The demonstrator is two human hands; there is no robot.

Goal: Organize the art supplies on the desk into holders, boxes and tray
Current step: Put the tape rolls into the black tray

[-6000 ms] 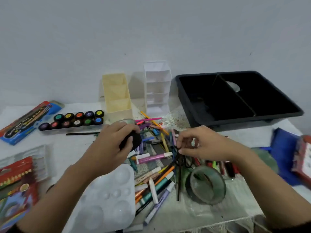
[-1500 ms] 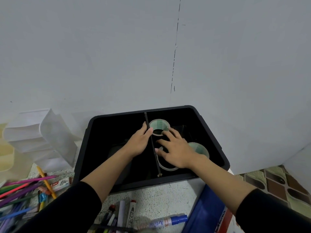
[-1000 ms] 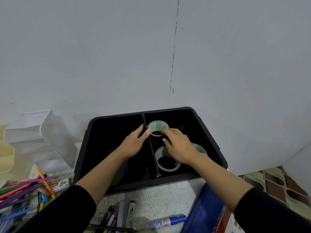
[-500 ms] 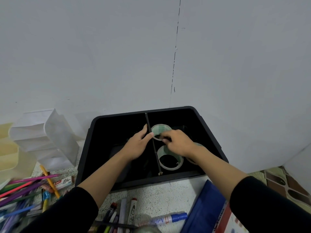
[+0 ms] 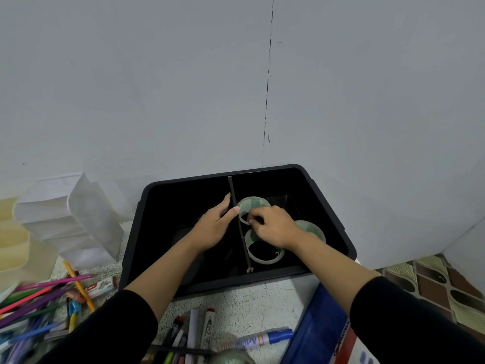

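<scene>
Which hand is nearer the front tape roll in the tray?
Right. The right hand covers the far rim of the front tape roll; the left hand lies across the divider, in the other compartment.

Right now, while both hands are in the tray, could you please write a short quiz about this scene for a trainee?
1. True or false: the tape rolls in the black tray all lie in its right compartment.
2. How many tape rolls does the tray hold?
3. The right hand pinches: A) a blue-capped marker, B) the far tape roll, C) the white holder.
Key: 1 true; 2 three; 3 B.
</scene>
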